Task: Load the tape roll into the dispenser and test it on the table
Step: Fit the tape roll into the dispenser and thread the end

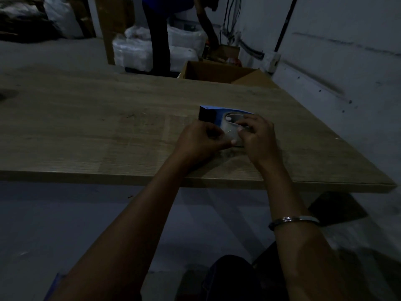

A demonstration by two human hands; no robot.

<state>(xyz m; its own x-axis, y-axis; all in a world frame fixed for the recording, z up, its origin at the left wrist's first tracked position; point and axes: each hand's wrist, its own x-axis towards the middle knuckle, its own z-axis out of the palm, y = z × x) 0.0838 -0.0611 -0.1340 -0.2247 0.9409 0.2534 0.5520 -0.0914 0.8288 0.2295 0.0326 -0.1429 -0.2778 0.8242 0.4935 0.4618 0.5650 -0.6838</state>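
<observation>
Hands meet over the tape roll (233, 129), which sits toward the near right part of the wooden table (108, 127), not far back from the near edge. The right hand (258, 137) curls over the roll, fingers draped on its top and side, apparently to steady it, while the left hand (201, 141) pinches at the roll's near face, thumb and fingertip pressed together. My guess is that it is picking for the loose end of the clear film, though the light is too dim to see whether a tail has lifted. Just behind the roll, touching or nearly so, lies the blue dispenser (207, 114) with its dark front block pointing left; the roll looks not yet seated on it, so the loading is in its early part. Keeping both so close to the near edge lets the forearms reach without stretching. A metal bangle (293, 220) rides on the right forearm. Beyond the far edge stands an open cardboard box (217, 71), and past that another person (165, 33) bends toward things by the wall, with white plastic bags (134, 46) on the floor. Nothing lies between the hands and the dispenser, and the long stretch of table to the left seems to me a good place for a test pull.
</observation>
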